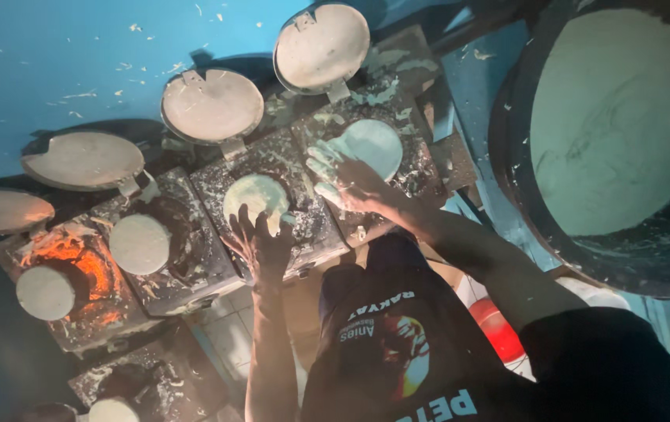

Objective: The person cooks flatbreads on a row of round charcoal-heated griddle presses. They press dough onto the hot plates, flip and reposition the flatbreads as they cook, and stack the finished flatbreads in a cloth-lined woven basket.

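Left hand spread wide, pressing batter disc flat; right hand spread on next disc, probably smoothing.

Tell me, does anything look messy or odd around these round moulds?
Yes. Pale batter is splattered over the dark stove blocks and flecked across the blue wall. The right hand is coated in it; one burner glows orange.

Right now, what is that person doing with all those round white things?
A person presses flat rounds of pale dough onto small stoves. The left hand touches one dough round, and the right hand, smeared with batter, rests on the next round. Round lids stand open behind the stoves. One stove at the left glows orange. A big tub of white batter sits at the right.
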### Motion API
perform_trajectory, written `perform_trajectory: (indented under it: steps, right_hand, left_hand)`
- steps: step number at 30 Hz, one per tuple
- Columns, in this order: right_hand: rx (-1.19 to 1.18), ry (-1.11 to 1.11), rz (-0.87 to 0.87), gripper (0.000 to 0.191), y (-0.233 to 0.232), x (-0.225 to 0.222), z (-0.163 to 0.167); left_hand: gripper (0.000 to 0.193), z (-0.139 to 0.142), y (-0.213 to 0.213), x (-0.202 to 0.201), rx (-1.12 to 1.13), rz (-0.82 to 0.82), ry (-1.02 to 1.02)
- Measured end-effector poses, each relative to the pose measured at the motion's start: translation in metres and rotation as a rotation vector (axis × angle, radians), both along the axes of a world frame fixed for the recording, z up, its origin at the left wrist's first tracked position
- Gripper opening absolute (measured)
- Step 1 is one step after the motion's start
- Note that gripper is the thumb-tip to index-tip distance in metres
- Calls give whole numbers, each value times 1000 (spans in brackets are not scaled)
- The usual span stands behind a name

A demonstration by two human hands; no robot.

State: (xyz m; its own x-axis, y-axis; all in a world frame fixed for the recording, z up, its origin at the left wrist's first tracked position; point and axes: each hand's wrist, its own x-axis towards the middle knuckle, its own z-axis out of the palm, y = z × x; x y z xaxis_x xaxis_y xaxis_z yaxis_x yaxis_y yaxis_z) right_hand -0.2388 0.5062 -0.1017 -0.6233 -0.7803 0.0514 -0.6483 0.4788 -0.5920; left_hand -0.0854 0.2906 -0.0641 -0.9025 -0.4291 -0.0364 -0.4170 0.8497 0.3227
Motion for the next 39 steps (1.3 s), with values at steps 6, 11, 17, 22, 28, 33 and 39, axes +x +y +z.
perform_trajectory:
  steps: [6, 11, 17, 22, 28, 33, 39]
  right_hand:
    - [-4, 166, -24, 60, -32, 16, 16]
    - [-602, -383, -152, 50, 5, 3, 63]
    - [-1261, -1353, -315, 42, 66, -79, 125]
    - [-1455, -1080, -649, 31, 83, -93, 136]
    - [-1531, -1683, -587, 40, 97, -39, 101]
    - [-1209, -1491, -573, 41, 104, 0, 101]
    - [-1541, -1763, -200, 48, 123, 34, 110]
  left_hand:
    - [40, -2, -4, 5, 69, 11, 68]
    - [36, -7, -9, 0, 240, 76, 247]
    - [64, -16, 30, -41, -88, 275, 30]
    - [97, -7, 43, -61, -93, 393, -64]
    - [85, 11, 15, -47, 428, 610, 58]
    - [88, -5, 32, -57, -189, 332, -138]
    - [47, -4, -6, -59, -168, 237, -116]
